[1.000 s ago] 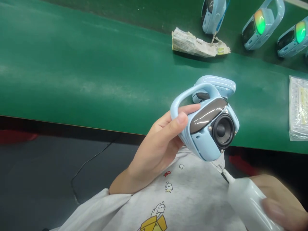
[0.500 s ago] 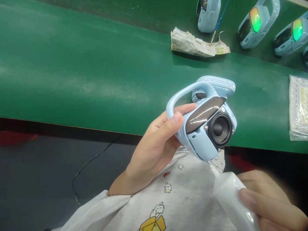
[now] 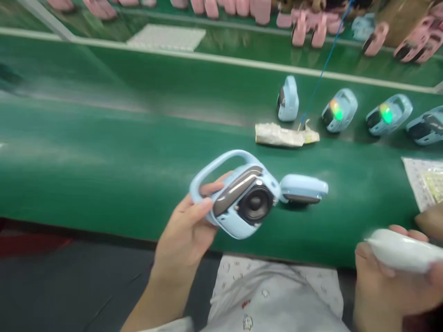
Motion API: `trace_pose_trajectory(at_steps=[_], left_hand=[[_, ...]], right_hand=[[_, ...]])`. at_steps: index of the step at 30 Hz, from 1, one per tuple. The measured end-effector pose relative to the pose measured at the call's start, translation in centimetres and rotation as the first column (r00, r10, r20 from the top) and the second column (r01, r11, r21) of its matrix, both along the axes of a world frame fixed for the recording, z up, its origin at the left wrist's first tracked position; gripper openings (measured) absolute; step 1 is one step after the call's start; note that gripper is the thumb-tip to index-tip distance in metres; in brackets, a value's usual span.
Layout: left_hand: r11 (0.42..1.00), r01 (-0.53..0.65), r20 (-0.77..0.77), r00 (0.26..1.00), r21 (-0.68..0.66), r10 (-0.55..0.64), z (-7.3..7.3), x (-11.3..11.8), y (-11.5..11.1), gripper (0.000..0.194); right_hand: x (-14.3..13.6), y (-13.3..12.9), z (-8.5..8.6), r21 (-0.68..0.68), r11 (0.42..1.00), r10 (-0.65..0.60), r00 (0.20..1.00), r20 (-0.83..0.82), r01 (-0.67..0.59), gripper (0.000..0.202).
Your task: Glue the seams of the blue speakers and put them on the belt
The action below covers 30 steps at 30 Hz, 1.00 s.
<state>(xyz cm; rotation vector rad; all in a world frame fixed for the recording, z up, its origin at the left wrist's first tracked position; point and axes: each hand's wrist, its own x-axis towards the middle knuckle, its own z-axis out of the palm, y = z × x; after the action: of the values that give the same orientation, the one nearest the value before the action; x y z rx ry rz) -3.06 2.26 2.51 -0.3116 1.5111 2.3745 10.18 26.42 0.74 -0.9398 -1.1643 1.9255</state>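
My left hand (image 3: 188,226) is closed around the handle end of a light-blue portable speaker (image 3: 238,228), held tilted above the green bench. Its round black speaker cone (image 3: 256,204), with screws around it, and a glossy dark panel (image 3: 238,189) face me. At the right, my right hand (image 3: 384,281) grips a white squeeze bottle (image 3: 404,251), its narrow tip pointing left; motion blurs both. Just right of the held speaker, a second light-blue piece (image 3: 304,186) with a dark underside lies on the bench.
Behind are crumpled paper (image 3: 280,135), a blue cord (image 3: 320,78) and several light-blue speakers, two with lit panels, including one speaker (image 3: 341,110). A bagged sheet (image 3: 422,180) lies right, near a blurred brown shape (image 3: 431,221). Pink units (image 3: 318,30) line the back shelf.
The view has tilted up, showing the back shelf. The squeeze bottle has moved away from the held speaker toward the right, and the second light-blue piece is more exposed.
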Motion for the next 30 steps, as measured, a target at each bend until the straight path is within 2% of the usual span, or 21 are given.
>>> trace_pose_trajectory(at_steps=[3, 6, 8, 11, 13, 15, 17, 19, 21, 24, 25, 27, 28, 29, 30], left_hand=[[0.979, -0.192, -0.170, 0.969, -0.070, 0.178, 0.1, -5.3, 0.1, 0.017], [0.962, -0.262, -0.347, 0.911, -0.072, 0.222, -0.9, -13.0, 2.0, 0.015], [0.951, -0.306, -0.394, 0.881, -0.053, 0.261, -2.3, -18.8, 3.8, 0.016], [0.942, -0.325, -0.425, 0.867, -0.086, 0.261, -5.0, -26.5, 6.2, 0.015], [0.932, -0.334, -0.424, 0.871, -0.144, 0.246, -6.7, -30.2, 6.9, 0.012], [0.912, -0.342, -0.422, 0.878, -0.226, 0.225, -8.3, -32.5, 6.9, 0.010], [0.881, -0.350, -0.431, 0.881, -0.318, 0.195, -9.5, -33.7, 6.5, 0.011], [0.838, -0.354, -0.452, 0.879, -0.414, 0.148, -10.1, -33.9, 5.8, 0.009], [0.772, -0.377, -0.494, 0.864, -0.512, 0.095, -9.9, -33.4, 5.2, 0.032], [0.627, -0.484, -0.607, 0.794, -0.611, 0.021, -8.5, -31.7, 5.6, 0.067], [0.564, -0.510, -0.649, 0.758, -0.650, -0.062, -7.9, -31.1, 6.2, 0.069], [0.402, -0.515, -0.650, 0.656, -0.757, -0.384, -6.5, -30.1, 8.0, 0.064], [0.274, -0.511, -0.560, 0.569, -0.815, -0.602, -5.8, -29.8, 9.1, 0.061], [0.184, -0.501, -0.449, 0.481, -0.846, -0.754, -5.1, -29.7, 10.3, 0.061], [0.106, -0.492, -0.331, 0.398, -0.864, -0.856, -4.5, -29.6, 11.5, 0.062]], right_hand=[[-3.5, 3.0, -2.1, -0.274, 0.955, -0.129, 0.991, -0.021, 0.118, 0.062], [-4.8, 5.6, -4.8, -0.354, 0.923, -0.175, 0.984, -0.029, 0.153, 0.064], [-4.8, 6.5, -6.3, -0.402, 0.903, -0.184, 0.982, -0.038, 0.153, 0.064], [-4.4, 7.0, -7.5, -0.485, 0.863, -0.185, 0.982, -0.039, 0.143, 0.062], [-4.1, 7.1, -7.9, -0.528, 0.838, -0.185, 0.982, -0.040, 0.137, 0.059], [-4.0, 7.2, -8.3, -0.572, 0.809, -0.192, 0.981, -0.036, 0.137, 0.055], [-4.0, 7.3, -8.6, -0.615, 0.774, -0.207, 0.978, -0.019, 0.151, 0.053], [-4.0, 7.2, -8.7, -0.641, 0.749, -0.213, 0.977, 0.011, 0.171, 0.051], [-4.1, 7.1, -8.7, -0.647, 0.743, -0.198, 0.980, 0.034, 0.173, 0.049], [-4.2, 6.8, -8.3, -0.666, 0.721, -0.196, 0.978, 0.070, 0.192, 0.048], [-4.3, 6.8, -8.2, -0.676, 0.708, -0.203, 0.976, 0.080, 0.203, 0.049], [-4.3, 6.7, -8.2, -0.692, 0.691, -0.201, 0.975, 0.092, 0.208, 0.050], [-4.2, 6.7, -8.2, -0.689, 0.698, -0.189, 0.978, 0.085, 0.195, 0.050], [-4.2, 6.8, -8.2, -0.680, 0.713, -0.170, 0.983, 0.071, 0.172, 0.050], [-4.1, 6.8, -8.3, -0.665, 0.733, -0.145, 0.988, 0.055, 0.144, 0.050]])
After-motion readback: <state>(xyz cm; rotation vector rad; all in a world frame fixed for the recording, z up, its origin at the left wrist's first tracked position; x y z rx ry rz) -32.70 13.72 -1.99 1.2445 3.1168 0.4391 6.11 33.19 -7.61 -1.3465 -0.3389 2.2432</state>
